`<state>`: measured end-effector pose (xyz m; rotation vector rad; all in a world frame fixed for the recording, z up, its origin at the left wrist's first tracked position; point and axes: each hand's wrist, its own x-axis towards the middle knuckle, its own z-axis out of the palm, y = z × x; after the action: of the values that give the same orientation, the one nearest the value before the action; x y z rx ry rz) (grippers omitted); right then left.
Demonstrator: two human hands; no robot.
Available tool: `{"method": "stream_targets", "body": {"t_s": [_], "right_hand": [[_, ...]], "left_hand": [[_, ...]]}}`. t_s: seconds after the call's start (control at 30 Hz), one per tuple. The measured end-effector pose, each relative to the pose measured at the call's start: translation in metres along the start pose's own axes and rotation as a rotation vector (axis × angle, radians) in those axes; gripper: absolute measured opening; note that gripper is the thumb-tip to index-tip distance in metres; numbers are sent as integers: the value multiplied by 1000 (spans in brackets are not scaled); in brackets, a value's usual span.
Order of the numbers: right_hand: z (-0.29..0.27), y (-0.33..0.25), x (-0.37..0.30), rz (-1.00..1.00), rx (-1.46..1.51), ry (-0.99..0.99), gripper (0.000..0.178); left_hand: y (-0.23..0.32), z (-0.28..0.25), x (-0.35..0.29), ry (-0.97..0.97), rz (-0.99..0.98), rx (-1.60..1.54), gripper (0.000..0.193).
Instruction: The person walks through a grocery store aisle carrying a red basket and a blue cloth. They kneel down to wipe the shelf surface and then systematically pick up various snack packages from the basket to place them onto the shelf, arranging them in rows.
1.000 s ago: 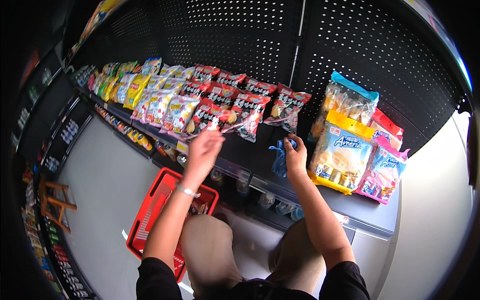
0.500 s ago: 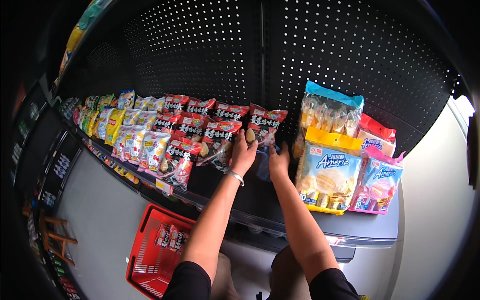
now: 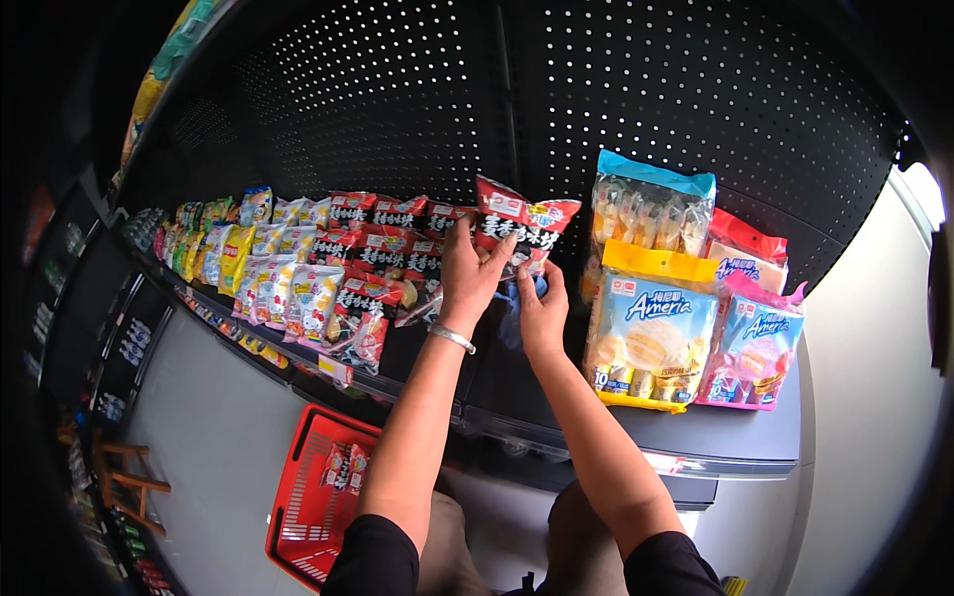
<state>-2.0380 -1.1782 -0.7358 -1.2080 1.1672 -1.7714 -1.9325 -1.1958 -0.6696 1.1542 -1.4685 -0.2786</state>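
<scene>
A red-and-black snack bag [image 3: 522,221] is held up above the dark shelf [image 3: 497,397], its printed front toward me. My left hand [image 3: 471,278], with a silver bangle at the wrist, grips its left side, thumb across the front. My right hand [image 3: 543,310] pinches its lower right edge. Just under the bag, between my hands, is a bluish thing [image 3: 511,316] that I cannot make out. To the left, more bags of the same kind [image 3: 360,316] stand in rows, partly hidden by my left hand.
Large cake packs [image 3: 651,328] stand at the right. White and yellow snack bags [image 3: 312,298] line the shelf at far left. A perforated black panel [image 3: 676,109] rises behind. Below, a red basket [image 3: 298,477] on the floor holds similar red-and-black bags; a wooden stool [image 3: 129,482] stands farther left.
The snack bag has come up off the shelf toward me and tilted slightly. My left hand has shifted up with it, and my right hand has closed on its lower edge.
</scene>
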Motion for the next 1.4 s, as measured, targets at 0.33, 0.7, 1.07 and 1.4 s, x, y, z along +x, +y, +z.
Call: {"method": "stream_targets", "body": {"t_s": [0.33,0.7,1.07,1.4], "right_hand": [[39,-56,-59,-3,230,-709,47],[77,-43,-201,46,-116,-1157,17],[65,-68,-229,242,-58,-1388,25],[44,-66,-209,126,-202,-1371,24]], "left_hand": [[30,-148,-50,14,-17,-38,40],[-36,-293,-252,337,-591,-526,31],[-114,-338,-416,955,-927,-220,36],[-179,-301,-457,597,-1042,-226,52]]}}
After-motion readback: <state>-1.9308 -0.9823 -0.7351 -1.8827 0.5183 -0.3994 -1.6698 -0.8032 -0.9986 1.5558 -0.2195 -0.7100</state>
